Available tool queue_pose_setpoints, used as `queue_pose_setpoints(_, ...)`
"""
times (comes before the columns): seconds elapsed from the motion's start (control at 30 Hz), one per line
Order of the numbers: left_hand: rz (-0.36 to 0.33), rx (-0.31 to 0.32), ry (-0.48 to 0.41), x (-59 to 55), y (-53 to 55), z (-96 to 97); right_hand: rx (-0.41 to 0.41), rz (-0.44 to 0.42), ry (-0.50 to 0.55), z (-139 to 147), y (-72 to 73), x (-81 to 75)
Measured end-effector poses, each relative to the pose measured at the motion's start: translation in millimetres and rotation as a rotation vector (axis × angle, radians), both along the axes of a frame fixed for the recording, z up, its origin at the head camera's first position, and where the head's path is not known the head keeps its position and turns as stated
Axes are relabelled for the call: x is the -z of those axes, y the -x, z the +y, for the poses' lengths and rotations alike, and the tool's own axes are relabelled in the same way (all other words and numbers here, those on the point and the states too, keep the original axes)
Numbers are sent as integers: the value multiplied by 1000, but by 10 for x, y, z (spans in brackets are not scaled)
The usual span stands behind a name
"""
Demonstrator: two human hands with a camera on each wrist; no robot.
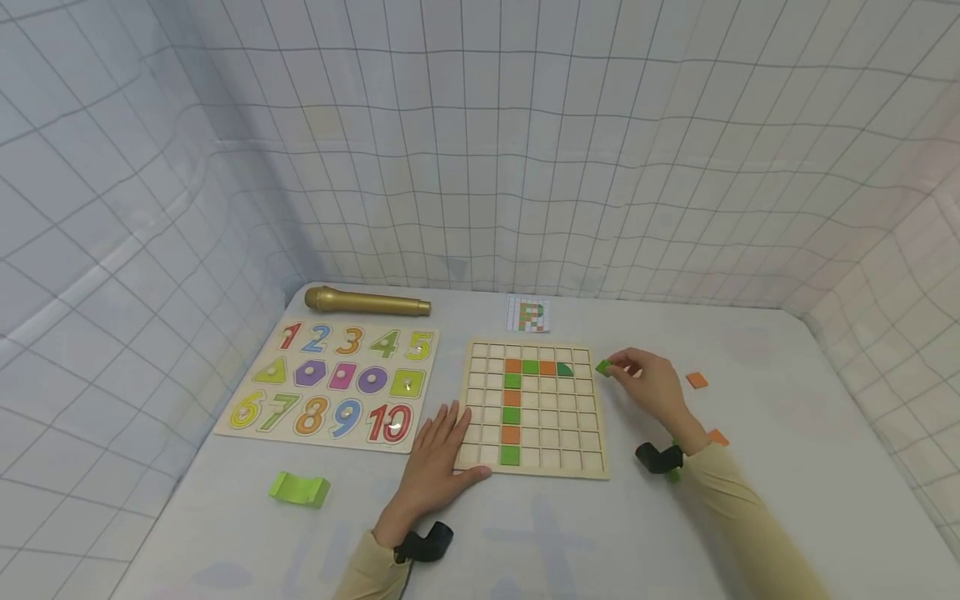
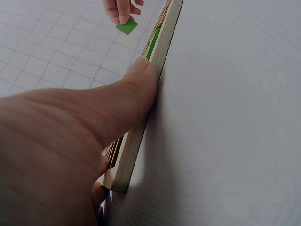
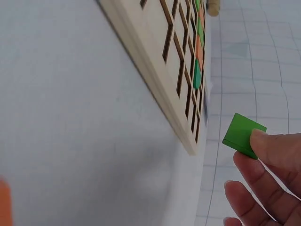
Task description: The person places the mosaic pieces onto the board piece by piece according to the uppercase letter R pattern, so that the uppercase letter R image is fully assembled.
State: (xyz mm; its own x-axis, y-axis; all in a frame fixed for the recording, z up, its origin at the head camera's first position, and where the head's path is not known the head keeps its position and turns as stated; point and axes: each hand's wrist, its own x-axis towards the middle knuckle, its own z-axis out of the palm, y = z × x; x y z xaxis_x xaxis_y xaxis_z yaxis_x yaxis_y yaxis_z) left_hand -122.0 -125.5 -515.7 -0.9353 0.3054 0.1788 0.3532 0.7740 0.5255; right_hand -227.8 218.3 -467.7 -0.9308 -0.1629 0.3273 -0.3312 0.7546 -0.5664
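Note:
My right hand [image 1: 651, 390] pinches a green square tile [image 3: 241, 133] between thumb and fingers, just past the right edge of the wooden grid board [image 1: 551, 476]. My left hand [image 1: 431, 467] rests at the board's near left corner with straight fingers along the left side. Its thumb [image 2: 136, 77] touches the near edge. Green and orange square tiles run down one column of the board, from an orange tile [image 1: 512, 366] to a green tile [image 1: 510, 455]. More tiles continue rightward along an upper row, ending in a dark green rounded piece [image 1: 564, 370].
A small pattern card [image 1: 528, 315] lies behind the board. To the left are a number puzzle [image 1: 330, 396], a gold microphone [image 1: 367, 302] and a light green block [image 1: 300, 490]. Loose orange tiles [image 1: 697, 380] lie on the right, some pieces partly hidden by the right arm.

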Motion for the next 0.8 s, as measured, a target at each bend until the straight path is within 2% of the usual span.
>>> queue_pose_setpoints(0.33,-35,-6,8,-6,5,7,-78,-133,-21,-365,41,0)
queue_pose_setpoints(0.8,-27,-5,20,-6,-1,6,-101,-219,-56,-462,72,51)
